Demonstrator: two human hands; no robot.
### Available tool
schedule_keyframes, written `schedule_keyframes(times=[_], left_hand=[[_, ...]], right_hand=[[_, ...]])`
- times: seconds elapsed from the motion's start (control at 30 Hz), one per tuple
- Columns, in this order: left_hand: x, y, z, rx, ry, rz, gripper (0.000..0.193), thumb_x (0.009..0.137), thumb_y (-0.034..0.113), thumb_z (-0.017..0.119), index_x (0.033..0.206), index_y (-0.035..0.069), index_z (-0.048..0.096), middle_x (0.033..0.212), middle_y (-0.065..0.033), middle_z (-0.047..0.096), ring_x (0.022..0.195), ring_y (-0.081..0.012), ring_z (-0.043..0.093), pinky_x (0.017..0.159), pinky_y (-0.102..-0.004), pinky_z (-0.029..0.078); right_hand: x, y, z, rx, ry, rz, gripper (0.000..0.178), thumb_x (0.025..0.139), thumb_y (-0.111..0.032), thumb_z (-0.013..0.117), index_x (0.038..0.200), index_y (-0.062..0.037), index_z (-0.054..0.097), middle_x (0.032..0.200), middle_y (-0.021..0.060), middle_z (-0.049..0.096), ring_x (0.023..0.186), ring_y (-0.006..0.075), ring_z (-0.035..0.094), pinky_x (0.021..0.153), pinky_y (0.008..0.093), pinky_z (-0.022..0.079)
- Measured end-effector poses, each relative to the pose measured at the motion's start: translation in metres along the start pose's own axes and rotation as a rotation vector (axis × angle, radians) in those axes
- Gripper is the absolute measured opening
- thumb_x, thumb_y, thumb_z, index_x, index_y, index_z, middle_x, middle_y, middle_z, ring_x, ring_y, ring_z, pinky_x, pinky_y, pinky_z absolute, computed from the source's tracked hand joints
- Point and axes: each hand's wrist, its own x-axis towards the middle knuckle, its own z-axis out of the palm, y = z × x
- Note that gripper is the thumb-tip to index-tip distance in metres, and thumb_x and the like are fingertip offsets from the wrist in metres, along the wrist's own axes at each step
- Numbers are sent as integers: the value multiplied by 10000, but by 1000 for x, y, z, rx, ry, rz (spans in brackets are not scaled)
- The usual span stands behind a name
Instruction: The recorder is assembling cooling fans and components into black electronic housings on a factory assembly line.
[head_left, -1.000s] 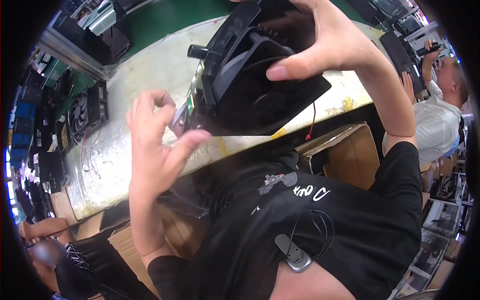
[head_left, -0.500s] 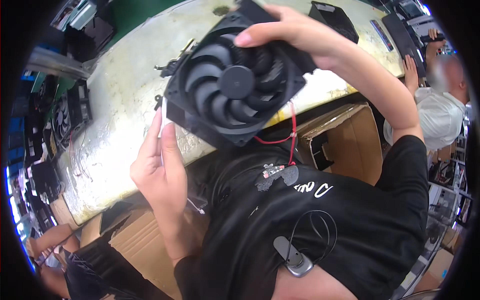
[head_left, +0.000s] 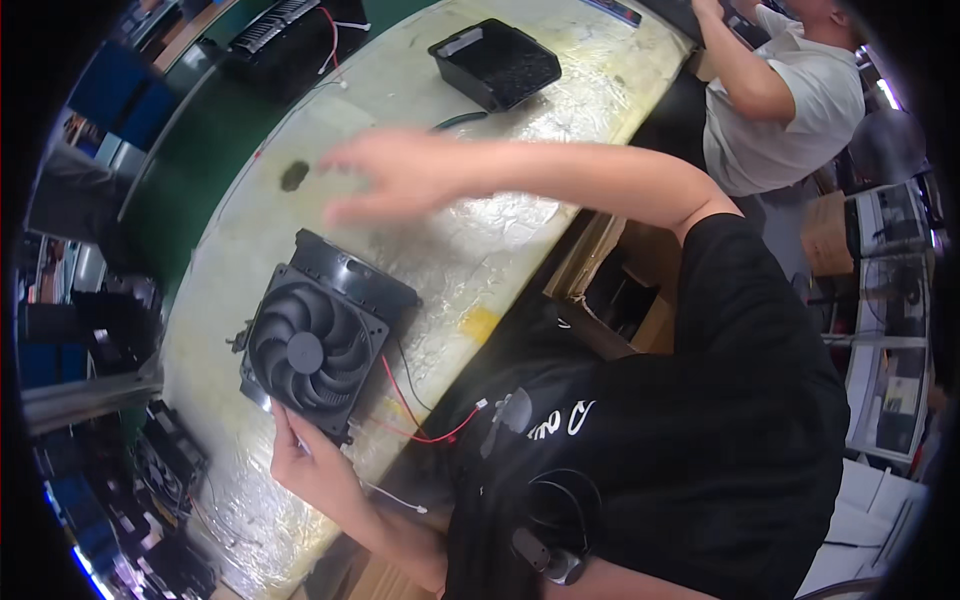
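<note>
A square black cooling fan sits on a black housing on the worktable. My left hand grips the near lower edge of this fan unit between thumb and fingers. A red cable with a small white plug runs from the unit over the table edge toward my shirt. Beside my left wrist hangs a white cable end. Raised above the table beyond the fan, my right hand is blurred by motion, its thumb and fingers apart and nothing visible in them.
The worktable has a wrinkled clear covering. A black bin stands at the far side, and a dark curved tool handle lies near it. An open cardboard box is below the right edge. A co-worker works at far right.
The fan unit has come down and left onto the table, turned with its housing away from me. My right hand has let go of it; my left hand stays at its edge. The view has shifted.
</note>
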Motion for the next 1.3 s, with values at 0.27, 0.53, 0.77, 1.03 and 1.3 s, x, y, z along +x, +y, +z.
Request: schedule_keyframes(times=[0.27, 0.53, 0.77, 1.03, 1.3], left_hand=[[-13, 13, -4, -148, 33, -81, 328, 965, 94, 522, 1242, -75, 566, 651, 61, 450, 592, -24, 326, 503, -199, 267], [-15, 11, -13, -58, -63, -156, 352, 970, 75, 491, 1273, -102, 522, 778, -22, 594, 674, -43, 474, 598, -187, 401], [-14, 4, -8, -238, 11, -185, 317, 973, 104, 529, 1243, -51, 585, 623, 76, 433, 557, -3, 327, 486, -188, 241], [-12, 5, -10, -309, -82, -270, 340, 974, 137, 540, 1260, -44, 570, 576, 18, 464, 394, -25, 361, 355, -200, 260], [-20, 17, -31, -352, -89, -363, 352, 978, 136, 524, 1266, -64, 549, 591, -12, 470, 369, -61, 425, 342, -205, 332]], right_hand=[[-30, 128, -133, -759, 108, 153, 293, 762, -18, 586, 1017, -89, 711, 1009, 150, 672, 974, 327, 630, 826, 413, 503], [-25, 135, -133, -815, -92, -223, 227, 745, -53, 633, 953, -71, 723, 972, 122, 671, 959, 324, 622, 817, 407, 500], [-30, 147, -149, -632, -12, -314, 174, 840, -119, 622, 962, -28, 706, 1050, 116, 679, 981, 304, 615, 868, 378, 484], [-46, 133, -145, -465, 170, -55, 219, 898, -180, 626, 1036, -21, 685, 987, 128, 695, 900, 300, 648, 809, 350, 500], [-39, 12, -118, 278, 319, -102, 213, 892, -106, 652, 1077, -6, 681, 815, 77, 718, 622, 57, 605, 590, 198, 470]])
